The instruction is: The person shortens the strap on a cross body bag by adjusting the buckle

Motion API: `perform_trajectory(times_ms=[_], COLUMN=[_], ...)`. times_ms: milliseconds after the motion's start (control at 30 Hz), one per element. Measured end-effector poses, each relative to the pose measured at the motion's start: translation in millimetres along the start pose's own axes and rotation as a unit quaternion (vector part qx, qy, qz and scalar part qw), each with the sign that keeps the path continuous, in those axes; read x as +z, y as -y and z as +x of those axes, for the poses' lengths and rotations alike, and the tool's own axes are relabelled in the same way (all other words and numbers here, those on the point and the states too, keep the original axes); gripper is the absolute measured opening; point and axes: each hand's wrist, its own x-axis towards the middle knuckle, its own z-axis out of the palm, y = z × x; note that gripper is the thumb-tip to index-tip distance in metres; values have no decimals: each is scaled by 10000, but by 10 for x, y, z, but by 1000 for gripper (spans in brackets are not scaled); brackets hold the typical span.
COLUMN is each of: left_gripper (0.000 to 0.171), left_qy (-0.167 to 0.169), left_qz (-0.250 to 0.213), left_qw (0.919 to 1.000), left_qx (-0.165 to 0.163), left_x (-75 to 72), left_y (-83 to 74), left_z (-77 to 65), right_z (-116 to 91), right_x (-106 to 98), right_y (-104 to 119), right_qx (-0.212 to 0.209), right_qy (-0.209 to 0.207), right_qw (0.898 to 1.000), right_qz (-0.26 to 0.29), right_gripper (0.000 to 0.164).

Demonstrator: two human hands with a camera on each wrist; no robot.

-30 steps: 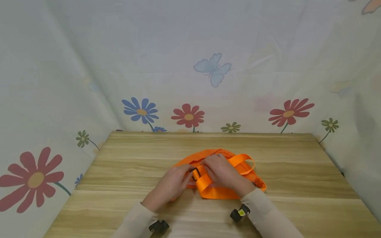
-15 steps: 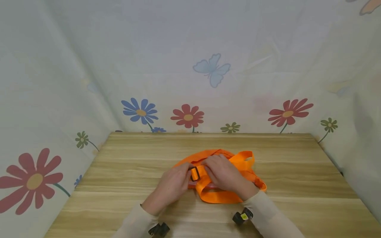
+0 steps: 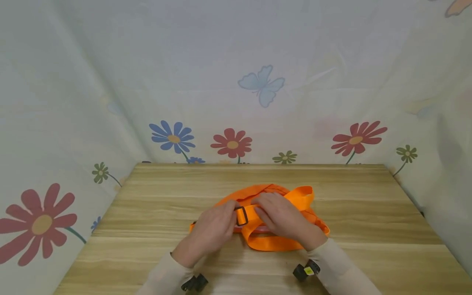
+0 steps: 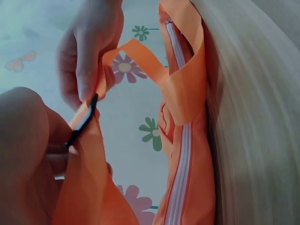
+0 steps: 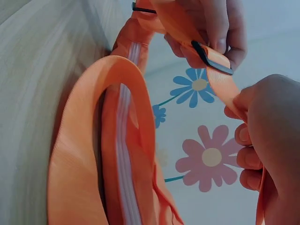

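Note:
An orange waist bag (image 3: 248, 194) lies on the table, a white zipper (image 5: 123, 154) running along its side. Its flat orange strap (image 3: 274, 244) is raised in front and carries a black slide buckle (image 3: 246, 216). At the buckle's left side, my left hand (image 3: 215, 224) pinches the strap between thumb and fingers. My right hand (image 3: 282, 214) has its fingers curled round the strap just right of the buckle. A slack strap loop (image 5: 75, 140) hangs beside the zipper in the right wrist view, and another strap loop (image 3: 304, 196) stands up behind my right hand.
The wood-grain table (image 3: 166, 192) extends around the bag. A pale cloth backdrop (image 3: 206, 90) printed with flowers and a butterfly encloses its back and sides. Black wrist devices are strapped over my left sleeve (image 3: 164, 274) and right sleeve (image 3: 343, 266).
The buckle has turned to show its face, with the strap between my hands pulled flatter. Behind my right hand the loop changed shape. My right forearm has shifted slightly right.

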Motion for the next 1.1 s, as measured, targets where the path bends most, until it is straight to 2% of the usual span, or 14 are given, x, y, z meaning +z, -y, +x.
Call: perform_trajectory(times_ms=[100, 267, 367, 633, 800, 867, 967, 1100], left_gripper=[20, 24, 26, 29, 58, 65, 64, 61], left_qy=[11, -20, -40, -267, -418, -586, -876, -985], left_qz=[-153, -213, -299, -518, -483, -345, -80, 77], left_qw=[9998, 9993, 9988, 9924, 9881, 9872, 9853, 9851], left_qx=[152, 316, 396, 1084, 1399, 1441, 1465, 1408], left_x=[-11, -9, -13, -40, -37, -32, -24, -31], left_y=[20, 65, 88, 148, 166, 162, 165, 167], left_z=[-1, 3, 2, -12, -19, -19, -19, -36], right_z=[-33, -68, -81, -116, -129, -134, -140, -159], right_x=[-40, -118, -150, -209, -241, -253, -266, -283], right_y=[-18, -41, -50, -49, -22, -16, -12, -10], right_qx=[-104, -412, -653, -1039, -1056, -1050, -1045, -986], right_qy=[-58, -5, -39, -399, -466, -516, -597, -667], right_qw=[9999, 9992, 9979, 9938, 9933, 9931, 9927, 9928], right_qz=[19, 9, -40, 70, 87, 60, 79, 125], right_gripper=[26, 52, 59, 53, 52, 52, 53, 54])
